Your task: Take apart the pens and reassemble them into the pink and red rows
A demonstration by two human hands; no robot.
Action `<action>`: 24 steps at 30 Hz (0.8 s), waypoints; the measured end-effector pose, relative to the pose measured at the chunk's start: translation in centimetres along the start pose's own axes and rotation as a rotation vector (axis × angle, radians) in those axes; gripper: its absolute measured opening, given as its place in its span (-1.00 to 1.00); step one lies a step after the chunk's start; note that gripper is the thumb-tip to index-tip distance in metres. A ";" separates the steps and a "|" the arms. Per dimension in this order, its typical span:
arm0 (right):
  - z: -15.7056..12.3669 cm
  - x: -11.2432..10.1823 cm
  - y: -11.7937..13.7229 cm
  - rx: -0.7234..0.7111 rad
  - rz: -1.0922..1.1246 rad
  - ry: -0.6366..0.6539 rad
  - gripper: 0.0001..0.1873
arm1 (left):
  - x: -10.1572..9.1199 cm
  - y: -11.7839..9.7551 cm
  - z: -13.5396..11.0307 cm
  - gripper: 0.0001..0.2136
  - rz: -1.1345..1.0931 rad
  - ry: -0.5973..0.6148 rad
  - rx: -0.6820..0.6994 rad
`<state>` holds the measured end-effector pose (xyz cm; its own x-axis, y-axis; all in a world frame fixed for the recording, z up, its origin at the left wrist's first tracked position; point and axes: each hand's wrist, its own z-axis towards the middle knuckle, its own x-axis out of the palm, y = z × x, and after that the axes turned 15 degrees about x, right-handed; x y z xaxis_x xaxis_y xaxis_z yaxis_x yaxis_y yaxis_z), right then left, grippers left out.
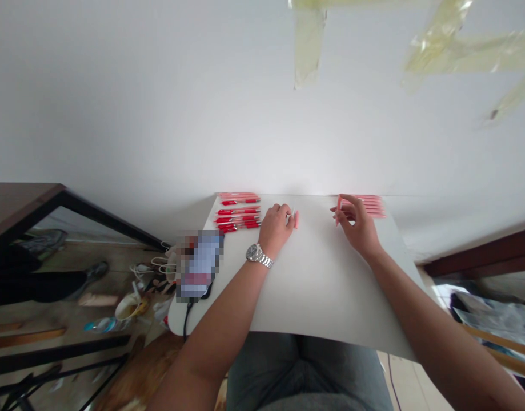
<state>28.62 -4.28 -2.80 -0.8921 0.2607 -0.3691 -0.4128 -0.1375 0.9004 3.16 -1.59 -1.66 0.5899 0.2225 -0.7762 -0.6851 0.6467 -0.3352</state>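
On the white table, my left hand, with a metal-banded watch at its wrist, closes its fingers near the middle. It pinches a short pink pen piece, with a thin pale bit beside it. My right hand is closed too, thumb and index finger pinching a slim pink pen piece held roughly upright. Several pink pens lie side by side just beyond and right of that hand. Left of my left hand is a column of red pens, with pink pens at its far end.
A phone with a black cable lies at the table's left edge. The wall stands along the table's far edge. Below to the left are a cup, a bottle and cords on the floor.
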 end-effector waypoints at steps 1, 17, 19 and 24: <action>0.0 0.0 0.0 -0.002 -0.002 0.002 -0.49 | 0.0 0.0 0.0 -0.96 0.014 0.019 -0.001; 0.0 -0.1 -0.1 0.017 -0.019 0.027 -0.47 | -0.3 -0.3 0.2 -0.89 0.202 0.142 -0.115; -0.1 -0.1 0.0 0.021 -0.016 0.027 -0.47 | -0.1 -0.2 0.2 -0.89 0.208 0.128 -0.116; -0.1 -0.1 0.3 0.022 -0.016 0.017 -0.49 | 0.4 0.1 0.2 -0.86 0.142 0.037 -0.130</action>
<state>28.56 -4.47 -2.53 -0.8884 0.2464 -0.3873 -0.4232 -0.1126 0.8990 3.40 -1.26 -1.92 0.4687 0.2761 -0.8391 -0.8112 0.5106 -0.2851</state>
